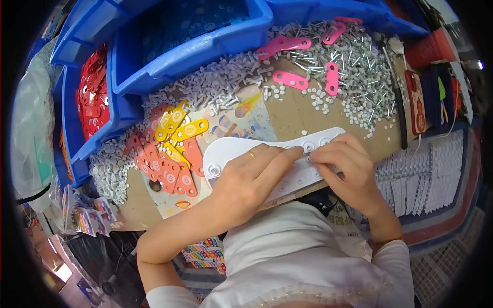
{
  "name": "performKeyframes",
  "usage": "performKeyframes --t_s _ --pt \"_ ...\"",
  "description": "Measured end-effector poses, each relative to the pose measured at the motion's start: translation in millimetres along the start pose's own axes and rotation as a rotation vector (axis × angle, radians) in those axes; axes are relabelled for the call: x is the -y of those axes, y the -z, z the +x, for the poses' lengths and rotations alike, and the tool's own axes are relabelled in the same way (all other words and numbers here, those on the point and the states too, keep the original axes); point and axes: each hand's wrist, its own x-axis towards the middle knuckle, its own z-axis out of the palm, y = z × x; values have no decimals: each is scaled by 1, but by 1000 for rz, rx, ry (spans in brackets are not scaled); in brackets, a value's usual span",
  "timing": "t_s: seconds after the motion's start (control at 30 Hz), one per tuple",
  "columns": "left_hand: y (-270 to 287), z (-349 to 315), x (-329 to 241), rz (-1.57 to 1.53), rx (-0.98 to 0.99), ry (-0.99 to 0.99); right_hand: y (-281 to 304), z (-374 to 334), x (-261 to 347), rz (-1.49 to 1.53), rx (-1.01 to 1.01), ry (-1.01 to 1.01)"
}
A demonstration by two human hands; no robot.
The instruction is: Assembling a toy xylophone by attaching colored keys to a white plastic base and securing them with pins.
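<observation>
Board [231,149], white, lies under both hands. The left hand [249,179] bends its fingers over it, tips at a round stud [308,146]; the right hand [352,164] curls its fingers beside that stud. Whether either pinches a part, I cannot tell. Any pressing should go straight down, board braced against tilting. Left of the board lie coral strips [170,177]; beyond it, white rivets [221,77], then a blue bin [195,56].

My left hand [249,177] lies across the white board [230,148], fingertips beside a round stud [308,147]; my right hand [350,163] meets it there. Yellow strips [190,130] overlap coral strips [169,176] to the left. Pink strips [333,79] lie among metal pins [362,66]; white rivets [218,82] heap along a blue bin [192,55].
</observation>
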Motion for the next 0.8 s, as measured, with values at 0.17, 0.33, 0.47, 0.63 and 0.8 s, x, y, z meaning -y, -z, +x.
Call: performKeyframes --t_s 0.17,0.33,0.47,0.63,0.8 --pt "0 1 -3 132 60 -83 1 -1 1 -109 22 81" --pt "-10 -2 -4 257 72 -270 17 20 -16 -19 -8 20" --pt "11 27 9 179 75 -83 12 68 -47 -264 -114 3" --pt "7 91 63 361 -16 -63 -14 103 -75 -536 -99 43" --pt "5 107 65 618 37 -81 15 98 -50 -433 -89 -54"
